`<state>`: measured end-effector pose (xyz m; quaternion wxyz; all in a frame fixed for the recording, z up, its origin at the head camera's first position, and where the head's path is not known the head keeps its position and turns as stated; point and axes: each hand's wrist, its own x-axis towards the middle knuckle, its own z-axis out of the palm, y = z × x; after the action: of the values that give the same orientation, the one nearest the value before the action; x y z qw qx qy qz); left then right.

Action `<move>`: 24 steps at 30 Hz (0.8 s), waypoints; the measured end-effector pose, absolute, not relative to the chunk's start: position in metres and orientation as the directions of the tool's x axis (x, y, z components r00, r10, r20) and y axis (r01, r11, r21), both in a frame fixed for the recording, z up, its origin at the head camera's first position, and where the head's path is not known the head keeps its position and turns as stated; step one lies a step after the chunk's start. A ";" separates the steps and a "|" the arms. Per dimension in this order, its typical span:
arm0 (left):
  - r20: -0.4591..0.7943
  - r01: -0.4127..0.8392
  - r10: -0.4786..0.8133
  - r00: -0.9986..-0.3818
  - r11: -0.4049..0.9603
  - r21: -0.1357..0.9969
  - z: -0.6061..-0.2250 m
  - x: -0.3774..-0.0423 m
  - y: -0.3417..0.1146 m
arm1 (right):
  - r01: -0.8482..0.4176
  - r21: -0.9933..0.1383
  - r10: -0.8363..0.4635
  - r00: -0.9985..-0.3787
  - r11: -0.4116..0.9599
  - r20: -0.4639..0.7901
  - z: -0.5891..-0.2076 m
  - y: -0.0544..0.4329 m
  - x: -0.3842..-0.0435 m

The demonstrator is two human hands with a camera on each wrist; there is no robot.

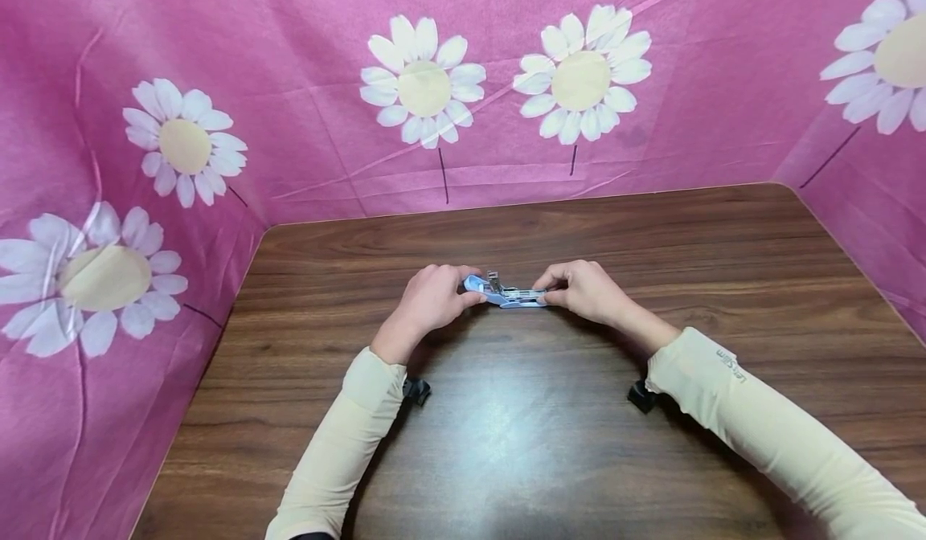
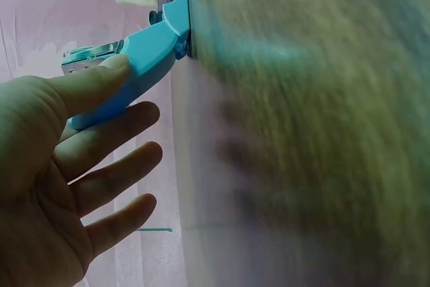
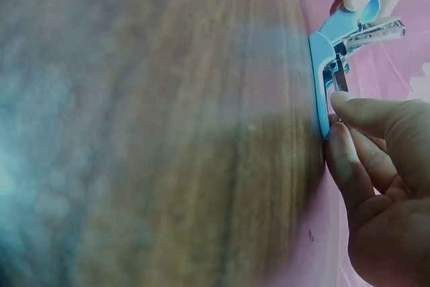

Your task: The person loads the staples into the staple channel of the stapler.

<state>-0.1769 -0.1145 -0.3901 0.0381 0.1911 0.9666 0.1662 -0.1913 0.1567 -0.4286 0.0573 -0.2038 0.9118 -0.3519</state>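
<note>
A light blue stapler [image 1: 506, 300] lies opened out at the middle of the table, its metal parts exposed. My left hand [image 1: 432, 297] pinches the raised blue top cover [image 2: 146, 53] between thumb and index finger; the other fingers are spread in the left wrist view. A short metal piece [image 1: 494, 280] sticks up near the hinge. At the stapler's other end, my right hand [image 1: 589, 292] pinches the tip of the base and metal rail, with thumb and fingertips right at the end. In the right wrist view, the blue base [image 3: 320, 92] stretches along the tabletop.
The brown wood-grain table [image 1: 492, 443] has a pink cloth [image 1: 304, 66] with white daisies hanging behind it and at both sides. Black wrist-worn devices [image 1: 417, 391] show below both cream sleeves [image 1: 354, 435].
</note>
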 end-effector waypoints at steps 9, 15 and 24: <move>0.011 0.360 0.379 -0.925 0.868 0.342 -0.391 -0.176 -0.112 | -0.320 -0.654 -0.399 -0.917 0.686 0.031 -0.429 0.155 -0.192; 0.005 0.361 0.385 -0.923 0.863 0.353 -0.392 -0.177 -0.111 | -0.327 -0.654 -0.403 -0.914 0.682 0.036 -0.428 0.155 -0.193; 0.003 0.375 0.403 -0.915 0.849 0.372 -0.390 -0.177 -0.108 | -0.325 -0.659 -0.407 -0.913 0.678 0.032 -0.427 0.154 -0.193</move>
<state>-0.1767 -0.1082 -0.3899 0.0374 0.2024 0.9608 0.1858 -0.1930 0.1535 -0.4272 0.0584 -0.2001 0.9142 -0.3476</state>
